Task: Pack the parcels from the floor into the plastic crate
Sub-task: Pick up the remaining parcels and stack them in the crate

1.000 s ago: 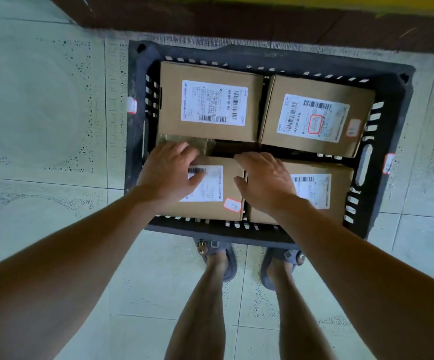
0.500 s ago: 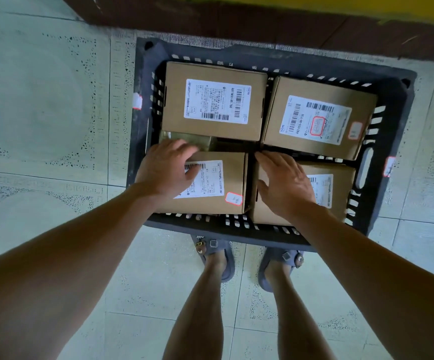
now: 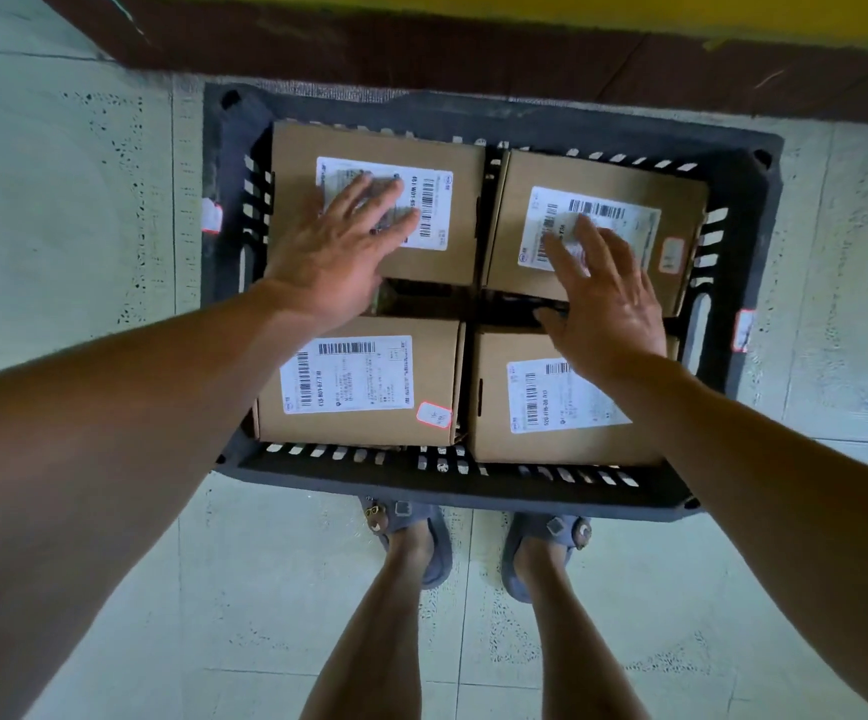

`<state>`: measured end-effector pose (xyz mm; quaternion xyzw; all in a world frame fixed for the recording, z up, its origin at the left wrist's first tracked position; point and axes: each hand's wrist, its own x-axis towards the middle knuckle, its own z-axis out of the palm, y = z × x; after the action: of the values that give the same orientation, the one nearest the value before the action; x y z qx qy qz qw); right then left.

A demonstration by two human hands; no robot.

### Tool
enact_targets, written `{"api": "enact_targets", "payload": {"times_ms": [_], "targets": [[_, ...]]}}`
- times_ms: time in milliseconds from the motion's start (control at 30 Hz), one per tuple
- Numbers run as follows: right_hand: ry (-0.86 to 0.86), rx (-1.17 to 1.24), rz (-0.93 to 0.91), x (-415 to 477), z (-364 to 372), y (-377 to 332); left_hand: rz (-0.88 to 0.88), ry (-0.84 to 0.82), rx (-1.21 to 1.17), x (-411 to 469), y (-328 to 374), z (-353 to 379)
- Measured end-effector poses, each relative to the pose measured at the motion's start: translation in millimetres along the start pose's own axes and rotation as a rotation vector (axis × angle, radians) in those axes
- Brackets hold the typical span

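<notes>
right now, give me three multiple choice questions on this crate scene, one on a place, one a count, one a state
1. Where is the left hand?
A on the floor
B over the far left box
C on the crate rim

2. How many boxes show on top in the crate?
A two
B four
C six

3. How are the fingers of the right hand?
A spread, holding nothing
B curled round a box
C in a fist

Answers:
1 B, its palm and fingers lie over that box.
2 B, two far and two near.
3 A, they are straight and apart over the far right box.
</notes>
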<state>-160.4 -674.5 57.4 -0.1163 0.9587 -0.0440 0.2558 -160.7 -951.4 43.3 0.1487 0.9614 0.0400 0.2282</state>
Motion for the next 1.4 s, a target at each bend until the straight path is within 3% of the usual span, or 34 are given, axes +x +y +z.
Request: {"api": "enact_targets", "payload": {"times_ms": [167,633,833,933,1033,1400], "targets": [[-0.005,-0.126,-0.051,12.6,-4.4,5.6,0.011,0.001,-0.015,-2.4,2.1,-0.9],[-0.05,-0.167,-0.212,21.3,-5.2,9.6,0.045,-0.038,-0.043,0.7,2.5,1.4],[0.111,0.004,-0.256,-9.2,-20.7,0.3,0.141,0.266,-0.161,-27.4,30.5,-11.7],[-0.026,0.033,-0.291,-33.7,-15.1,-5.5,0.047,0.079,-0.195,-45.3,49.3,-3.4],[-0.155,0.04,-0.211,-44.0,-2.3,-0.2,-0.043,-0.059,-0.166,-51.7,56.9,9.2],[-0.129,0.029,-0.086,-43.2,20.3,-9.3,-0.151,-0.012,-0.297,-54.6,74.4,25.4]]}}
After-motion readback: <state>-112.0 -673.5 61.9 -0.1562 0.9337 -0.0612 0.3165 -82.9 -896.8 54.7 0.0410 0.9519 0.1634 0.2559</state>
